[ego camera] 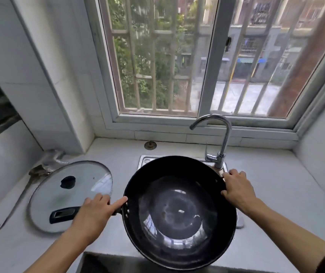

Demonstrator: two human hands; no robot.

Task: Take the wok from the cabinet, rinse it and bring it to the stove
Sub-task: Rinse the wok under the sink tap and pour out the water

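Daylight from the window falls on the table, where the wok [179, 211] sits over the sink [147, 160], between both hands: left fingers [118, 202] curl round its handle, right fingers [230, 186] grip the rim. Rinsing seems in hand; next, the faucet [219, 134] just beyond the right fingers needs opening.

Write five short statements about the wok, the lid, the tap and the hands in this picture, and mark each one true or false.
1. Both hands hold the wok, the left hand at one side and the right hand at the other. True.
2. Water is running from the tap. False: no stream shows at its spout.
3. The glass lid lies on the counter, left of the wok. True.
4. The lid covers the wok. False: the wok is uncovered.
5. The wok is full of vegetables. False: no food is in it.
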